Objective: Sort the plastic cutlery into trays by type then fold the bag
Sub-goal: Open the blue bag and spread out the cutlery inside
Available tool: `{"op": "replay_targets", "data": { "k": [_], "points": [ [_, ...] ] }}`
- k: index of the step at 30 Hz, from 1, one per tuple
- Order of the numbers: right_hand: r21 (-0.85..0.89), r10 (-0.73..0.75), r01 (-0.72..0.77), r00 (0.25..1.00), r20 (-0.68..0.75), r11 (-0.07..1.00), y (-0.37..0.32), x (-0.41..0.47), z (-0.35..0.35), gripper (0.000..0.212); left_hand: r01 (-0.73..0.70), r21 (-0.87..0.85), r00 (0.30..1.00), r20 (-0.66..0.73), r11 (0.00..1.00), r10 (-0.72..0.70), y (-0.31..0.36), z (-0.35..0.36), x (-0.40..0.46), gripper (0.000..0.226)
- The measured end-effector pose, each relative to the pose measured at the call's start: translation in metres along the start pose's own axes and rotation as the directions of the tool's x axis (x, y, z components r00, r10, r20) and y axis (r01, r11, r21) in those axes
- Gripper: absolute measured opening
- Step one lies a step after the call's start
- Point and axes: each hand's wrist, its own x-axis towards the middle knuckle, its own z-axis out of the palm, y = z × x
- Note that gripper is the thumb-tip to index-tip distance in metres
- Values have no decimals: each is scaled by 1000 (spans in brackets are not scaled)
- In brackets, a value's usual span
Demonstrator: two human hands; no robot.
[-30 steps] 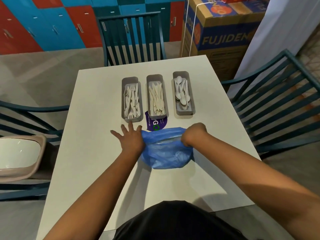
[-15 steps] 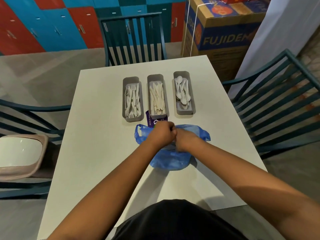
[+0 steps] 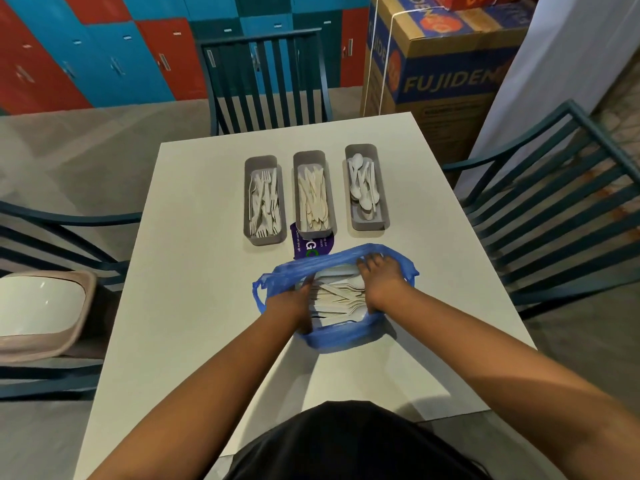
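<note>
Since half a second ago your two fists, then pressed together over the bunched blue bag, have parted and drawn its mouth wide, exposing the load. Nearest you, the blue plastic bag (image 3: 341, 336) lies on the white bench (image 3: 194, 306) with loose white plastic cutlery (image 3: 337, 299) heaped inside. Your left hand (image 3: 292, 303) grips the bag's left rim, fingers curled over the edge. Your right hand (image 3: 382, 285) is inside the mouth at the right, fingers bent down on the rim and the pile; whether it grasps a piece cannot be told. To do this step well, it seems best to keep the left hand pinning the rim open and to lift one type at a time, since the pieces lie crossed and could snag. Just beyond the bag, a purple card (image 3: 313, 244) lies partly under the middle tray. Further off stand three grey trays side by side: the fork tray (image 3: 265, 199), the knife tray (image 3: 313, 194) and the spoon tray (image 3: 366, 187). All already hold stock, so sorting is under way and folding is not yet due. Teal chairs (image 3: 266, 77) ring the bench; a cardboard box (image 3: 440, 60) stands beyond. Nothing blocks the reach to the trays.
</note>
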Motion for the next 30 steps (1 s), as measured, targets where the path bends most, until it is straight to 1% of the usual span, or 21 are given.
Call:
{"op": "replay_targets", "data": {
  "k": [2,3,4,6,8,9,10,12,13,15,16,18,19,21,22,24,26,28,29,30],
  "points": [
    [-33,3,-2,1000,9,999,-5,0,-2,105,26,35,996,82,999,-28,4,-6,-3,111],
    [-62,12,-11,1000,15,998,-8,-2,-3,105,19,64,996,90,998,-24,7,-9,-5,108],
    [-101,19,-17,1000,20,995,-10,-2,-4,106,-1,77,998,57,997,-3,11,-12,-4,104],
    [-135,38,-34,999,30,990,-11,-3,-5,107,-64,22,991,-118,998,66,19,-15,-1,86],
    [-118,54,-51,998,28,992,-9,-3,-4,109,-129,-91,954,-284,987,99,26,-18,7,66],
    [-107,58,-55,998,25,993,-9,-3,-3,110,-176,-141,939,-321,974,123,29,-19,10,63],
    [-99,60,-57,998,23,993,-8,-3,-3,109,-238,-170,928,-332,956,172,31,-18,14,64],
    [-83,64,-62,998,23,995,-5,-4,0,108,-340,-128,913,-283,932,294,36,-14,18,77],
    [-77,66,-64,998,20,995,-4,-3,2,108,-357,-87,912,-247,930,327,37,-10,19,85],
    [-57,74,-74,997,11,996,-2,-3,5,109,-343,-34,920,-211,939,329,38,-1,20,90],
    [-53,81,-80,997,8,995,0,-2,7,109,-329,-48,926,-212,943,312,39,3,21,88],
    [-61,85,-85,996,10,995,2,-3,9,109,-305,-144,939,-207,941,273,41,9,21,80],
    [-63,85,-84,996,10,994,3,-2,9,109,-299,-207,947,-185,932,262,42,10,20,72],
    [-45,87,-87,996,10,995,4,-1,12,109,-324,-223,945,-116,920,305,45,9,19,53],
    [-36,88,-88,996,9,995,5,-1,12,109,-348,-235,937,-117,907,329,46,8,18,50],
    [-33,86,-85,996,9,996,5,-1,14,110,-311,-364,950,-102,878,294,46,8,19,57],
    [-27,82,-82,997,4,996,5,-1,14,109,-254,-419,967,-95,872,236,43,10,20,59],
    [-22,80,-80,997,-6,997,5,-1,13,107,-193,-442,981,-120,876,155,41,11,22,69],
    [-20,79,-79,997,-10,997,5,0,13,106,-182,-445,982,-133,877,136,39,10,20,75],
    [-19,79,-79,997,-14,997,5,0,13,105,-196,-419,978,-143,886,149,37,10,19,75]
  ]
}}
